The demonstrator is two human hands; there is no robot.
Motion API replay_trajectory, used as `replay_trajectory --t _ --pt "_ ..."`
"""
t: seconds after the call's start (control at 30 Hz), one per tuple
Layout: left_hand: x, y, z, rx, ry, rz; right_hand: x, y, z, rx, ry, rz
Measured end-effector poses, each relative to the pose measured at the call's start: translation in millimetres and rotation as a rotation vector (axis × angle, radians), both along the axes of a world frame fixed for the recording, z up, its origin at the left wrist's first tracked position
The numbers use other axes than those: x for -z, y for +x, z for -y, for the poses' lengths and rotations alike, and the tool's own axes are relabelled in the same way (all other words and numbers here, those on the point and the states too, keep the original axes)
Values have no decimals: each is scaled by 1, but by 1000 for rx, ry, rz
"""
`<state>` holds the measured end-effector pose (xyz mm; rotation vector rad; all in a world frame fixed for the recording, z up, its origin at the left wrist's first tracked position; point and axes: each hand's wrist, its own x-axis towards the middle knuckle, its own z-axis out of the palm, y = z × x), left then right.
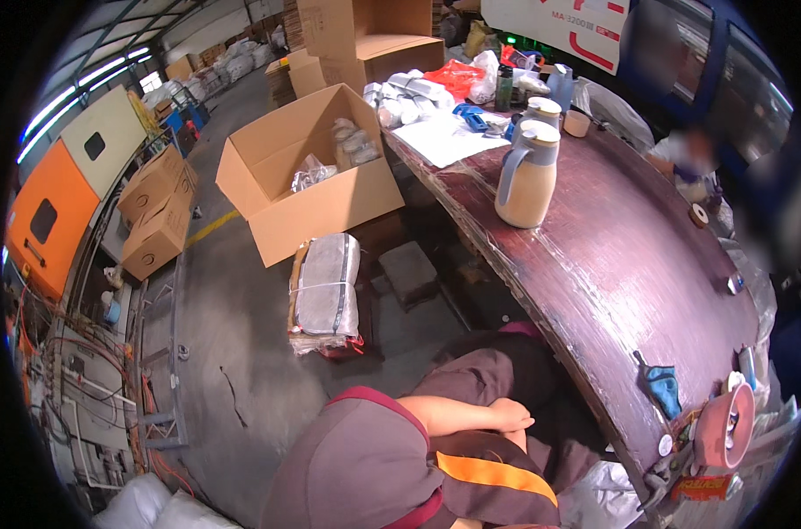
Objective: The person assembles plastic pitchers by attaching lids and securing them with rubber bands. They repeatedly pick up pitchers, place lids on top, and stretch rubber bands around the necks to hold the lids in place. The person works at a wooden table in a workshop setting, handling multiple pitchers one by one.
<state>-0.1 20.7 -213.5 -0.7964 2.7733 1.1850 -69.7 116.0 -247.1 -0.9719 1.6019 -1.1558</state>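
Note:
My left hand (pixel 510 414) lies over my lap with its fingers curled, and the forearm crosses in front of me from a dark short sleeve with a red edge. Just under it shows a bit of my right hand (pixel 517 438); its fingers are hidden. The two hands touch, and no item shows in either. Dark cloth with an orange band (pixel 497 473) lies below them. Close by on the right runs the edge of a dark reddish table (pixel 612 256). A strapped stack of grey-white packs (pixel 326 286) stands to the left.
An open cardboard box (pixel 330 207) holds plastic-wrapped goods. Two beige jugs (pixel 528 181), white paper (pixel 449 139) and wrapped bundles (pixel 409 99) lie on the table's far part. A blue pouch (pixel 661 386) and pink bowl (pixel 725 426) are at its near right. A blurred person is beyond.

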Motion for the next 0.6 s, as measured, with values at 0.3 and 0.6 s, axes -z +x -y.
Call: replay_trajectory --t 0.3,0.6 --pt "-23 10 9 36 83 -13 -27 6 -2 3 109 197" --pt "-20 11 18 44 105 -8 -26 7 2 -55 194 15"
